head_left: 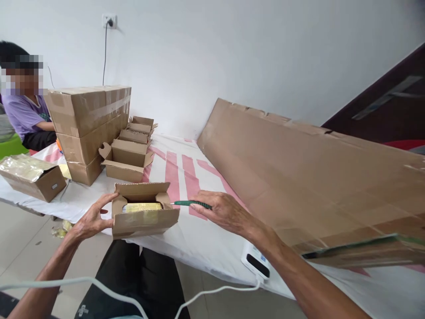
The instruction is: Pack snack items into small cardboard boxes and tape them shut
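Note:
In front of me at the table edge stands an open cardboard box (146,223), its long flaps raised. Inside it lies a yellow pack (142,207); the lower part is hidden by the near wall. My left hand (94,217) grips the box's left end, fingers at the far corner and thumb at the near one. My right hand (222,210) is closed around a slim tool with a green ribbed handle (189,203). The tool's thin metal tip points left at the box's right end flap; whether it touches the cardboard I cannot tell.
Several open boxes (126,161) stand behind, beside stacked taped cartons (89,128). A taped box (31,175) lies far left, near a seated person (28,110). A large cardboard sheet (299,177) leans at right. A white device (255,263) with a cable sits at the table edge.

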`<state>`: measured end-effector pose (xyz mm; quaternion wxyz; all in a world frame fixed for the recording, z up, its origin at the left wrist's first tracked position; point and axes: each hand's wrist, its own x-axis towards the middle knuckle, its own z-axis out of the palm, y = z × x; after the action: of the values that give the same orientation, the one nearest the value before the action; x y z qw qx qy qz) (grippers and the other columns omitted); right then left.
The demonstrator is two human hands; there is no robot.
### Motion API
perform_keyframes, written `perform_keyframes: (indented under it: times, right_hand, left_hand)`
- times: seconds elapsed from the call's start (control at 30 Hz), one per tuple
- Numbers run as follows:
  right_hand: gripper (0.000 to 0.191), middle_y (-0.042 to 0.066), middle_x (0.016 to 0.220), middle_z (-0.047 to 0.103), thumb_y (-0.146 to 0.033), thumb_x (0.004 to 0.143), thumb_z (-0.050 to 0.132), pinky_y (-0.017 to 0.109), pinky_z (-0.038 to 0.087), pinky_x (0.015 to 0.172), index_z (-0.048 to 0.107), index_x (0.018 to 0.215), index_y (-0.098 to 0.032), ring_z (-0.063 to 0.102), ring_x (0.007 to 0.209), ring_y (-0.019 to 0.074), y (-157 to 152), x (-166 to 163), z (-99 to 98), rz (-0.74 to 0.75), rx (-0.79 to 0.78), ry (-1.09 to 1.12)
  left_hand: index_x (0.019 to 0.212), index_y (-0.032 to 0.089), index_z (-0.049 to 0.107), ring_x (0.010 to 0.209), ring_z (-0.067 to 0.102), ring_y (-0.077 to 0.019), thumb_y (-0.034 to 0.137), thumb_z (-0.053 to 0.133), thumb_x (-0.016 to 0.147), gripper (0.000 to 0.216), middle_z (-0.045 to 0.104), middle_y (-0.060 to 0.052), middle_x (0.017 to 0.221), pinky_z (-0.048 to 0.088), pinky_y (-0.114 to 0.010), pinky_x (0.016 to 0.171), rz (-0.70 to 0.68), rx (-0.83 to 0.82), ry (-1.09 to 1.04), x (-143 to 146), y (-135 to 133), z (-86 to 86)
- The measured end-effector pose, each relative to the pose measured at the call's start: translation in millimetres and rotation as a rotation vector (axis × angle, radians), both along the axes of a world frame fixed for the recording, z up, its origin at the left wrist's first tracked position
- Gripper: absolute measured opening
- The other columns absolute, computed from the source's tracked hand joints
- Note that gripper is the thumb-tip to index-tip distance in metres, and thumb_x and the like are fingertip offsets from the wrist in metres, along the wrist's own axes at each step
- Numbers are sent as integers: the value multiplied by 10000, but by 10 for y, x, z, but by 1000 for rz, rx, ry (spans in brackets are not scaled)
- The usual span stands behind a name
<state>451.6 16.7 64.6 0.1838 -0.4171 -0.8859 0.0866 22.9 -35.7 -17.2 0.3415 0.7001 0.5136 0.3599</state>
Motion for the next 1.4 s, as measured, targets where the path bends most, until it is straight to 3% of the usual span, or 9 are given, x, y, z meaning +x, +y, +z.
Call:
perform_keyframes:
  times: [0.13, 0.37, 0.47, 0.6, 0.77, 0.87, 0.97, 1.13, 1.4]
  right_hand:
    - [353, 76, 981, 792, -470, 1049, 535, 372, 566, 804, 804, 1078, -244, 725, 870, 248, 53, 242, -367, -189, 7, 253]
    - [355, 127, 1033, 768, -427, 1010, 475, 463, 595, 877, 742, 1126, -223, 721, 979, 322, -61, 319, -1858, -501, -16, 303]
    - [335, 160, 1074, 745, -368, 996, 488, 530, 563, 963, 733, 1169, -221, 687, 1049, 361, -112, 273, -2174, -598, 24, 238]
    - [428, 178, 1267, 695, -491, 992, 573, 584, 509, 1091, 681, 1316, -233, 633, 1227, 383, -78, 85, -1968, -559, 13, 437]
    - [968, 165, 1678, 461, -765, 879, 727, 536, 431, 1249, 404, 1656, -286, 452, 1560, 363, -29, -369, -1324, -52, -377, 724]
    - [1269, 168, 1769, 338, -712, 716, 914, 575, 316, 1324, 267, 1728, -301, 319, 1642, 383, -20, -554, -1120, 7, -461, 753]
    - [1349, 167, 1771, 348, -568, 662, 992, 572, 312, 1330, 231, 1743, -301, 321, 1643, 384, -18, -599, -1104, -22, -502, 786]
    - [1171, 107, 1747, 412, -333, 736, 965, 509, 392, 1306, 316, 1710, -360, 406, 1603, 350, -68, -600, -1199, -113, -465, 764]
    - [1197, 115, 1742, 381, -274, 723, 952, 586, 363, 1319, 292, 1717, -358, 358, 1620, 368, -58, -644, -1326, -129, -354, 739]
  left_hand:
    - [1594, 311, 564, 1452, 576, -425, 521, 866, 792, 883, 559, -155, 1649, 595, -519, 1048, -2, -22, 4, -38, 111, 4]
    - [1457, 287, 673, 1375, 631, -383, 482, 853, 774, 733, 593, -140, 1591, 608, -466, 1014, -39, -35, 45, -29, 270, 58]
    - [1390, 287, 710, 1310, 660, -351, 451, 782, 818, 599, 649, -121, 1510, 621, -409, 946, -54, -8, 97, -3, 300, 125]
    - [1307, 251, 743, 1185, 688, -314, 395, 734, 805, 523, 703, -112, 1379, 618, -344, 830, -50, 13, 141, 76, 369, 172]
    - [1262, 239, 742, 1131, 671, -292, 345, 738, 775, 498, 706, -95, 1261, 597, -322, 784, -76, 74, 213, 194, 521, 200]
    - [1274, 232, 727, 1151, 662, -295, 352, 748, 778, 511, 686, -102, 1248, 600, -343, 844, -124, 127, 252, 233, 615, 256]
    - [1289, 246, 710, 1172, 661, -299, 340, 764, 774, 527, 676, -98, 1257, 600, -358, 901, -207, 153, 272, 247, 703, 318]
    - [1354, 267, 688, 1147, 673, -288, 313, 768, 764, 598, 682, -76, 1220, 590, -368, 951, -288, 161, 309, 261, 819, 350]
    - [1299, 269, 768, 1060, 712, -301, 565, 800, 831, 555, 684, -90, 1185, 589, -405, 955, -108, 132, 498, 327, 790, 437]
